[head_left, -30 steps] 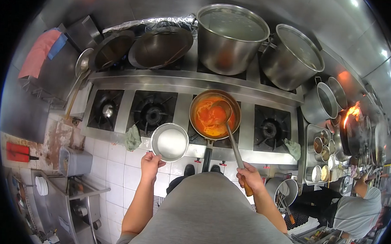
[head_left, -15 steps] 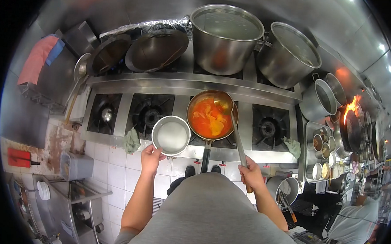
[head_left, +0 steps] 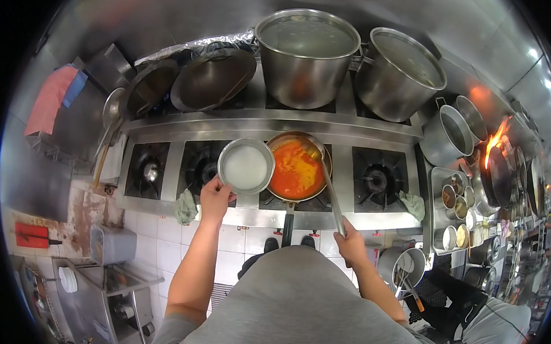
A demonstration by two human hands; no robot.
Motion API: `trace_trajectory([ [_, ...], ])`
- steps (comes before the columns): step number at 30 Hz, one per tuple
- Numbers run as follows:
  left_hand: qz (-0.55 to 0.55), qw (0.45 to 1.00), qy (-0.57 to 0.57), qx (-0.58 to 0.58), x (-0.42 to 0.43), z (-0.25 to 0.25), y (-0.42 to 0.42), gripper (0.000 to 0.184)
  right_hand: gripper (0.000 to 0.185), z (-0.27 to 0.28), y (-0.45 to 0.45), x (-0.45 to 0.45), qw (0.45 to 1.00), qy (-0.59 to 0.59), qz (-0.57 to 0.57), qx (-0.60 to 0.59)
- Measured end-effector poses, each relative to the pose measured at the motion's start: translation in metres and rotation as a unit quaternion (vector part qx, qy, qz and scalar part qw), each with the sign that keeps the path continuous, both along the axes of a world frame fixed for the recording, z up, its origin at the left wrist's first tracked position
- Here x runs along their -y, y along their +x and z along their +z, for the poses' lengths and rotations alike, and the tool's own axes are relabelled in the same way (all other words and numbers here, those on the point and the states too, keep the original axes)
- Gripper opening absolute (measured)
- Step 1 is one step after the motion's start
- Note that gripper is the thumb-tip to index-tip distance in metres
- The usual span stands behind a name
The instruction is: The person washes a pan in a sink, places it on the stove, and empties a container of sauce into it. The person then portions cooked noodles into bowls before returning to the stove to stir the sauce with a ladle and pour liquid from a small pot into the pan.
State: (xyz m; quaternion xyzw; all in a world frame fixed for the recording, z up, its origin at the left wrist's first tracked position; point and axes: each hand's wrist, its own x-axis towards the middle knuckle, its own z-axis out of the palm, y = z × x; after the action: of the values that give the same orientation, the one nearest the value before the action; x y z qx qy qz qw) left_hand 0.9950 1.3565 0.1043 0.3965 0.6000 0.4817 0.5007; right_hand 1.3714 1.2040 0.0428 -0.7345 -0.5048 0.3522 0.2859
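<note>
My left hand grips the rim of a round metal pot holding a whitish liquid. The pot is held level over the stove, its right edge beside the pan. My right hand is closed round the handle of a long metal ladle. The ladle's bowl rests in the upper right of a frying pan, whose handle points toward me. Orange-red sauce with yellow streaks fills the pan, which sits on a burner.
Two large stockpots and dark woks stand on the back shelf. Green cloths lie on the stove's front edge. At right are a tray of small containers, a flame by a wok and another person, bent low.
My left hand has brought the pot up and rightward, close to the pan. The ladle has shifted to the pan's upper right, and the yellow streaks have spread. The other person has moved lower.
</note>
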Motion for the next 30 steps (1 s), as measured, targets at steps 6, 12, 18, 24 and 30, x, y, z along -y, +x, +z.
trace_trajectory([
  [6,-0.026,0.998,0.059,-0.018,-0.031,-0.005,0.009,0.025,0.047,0.024,-0.008,-0.004,0.990,-0.103,0.009,-0.091],
  [12,-0.040,0.994,0.088,-0.058,-0.056,0.005,0.026,0.025,0.032,0.041,-0.009,-0.004,0.869,-0.227,-0.035,-0.439],
  [18,-0.053,0.981,0.135,-0.131,-0.080,-0.008,0.033,0.023,0.029,0.056,-0.010,-0.001,0.820,-0.236,-0.072,-0.516],
  [24,-0.062,0.974,0.150,-0.158,-0.086,0.004,0.049,0.023,0.022,0.055,-0.013,-0.002,0.856,-0.208,-0.052,-0.470],
  [30,-0.061,0.968,0.174,-0.170,-0.091,0.004,0.059,0.022,0.015,0.056,-0.015,-0.008,0.916,-0.146,-0.037,-0.373],
])
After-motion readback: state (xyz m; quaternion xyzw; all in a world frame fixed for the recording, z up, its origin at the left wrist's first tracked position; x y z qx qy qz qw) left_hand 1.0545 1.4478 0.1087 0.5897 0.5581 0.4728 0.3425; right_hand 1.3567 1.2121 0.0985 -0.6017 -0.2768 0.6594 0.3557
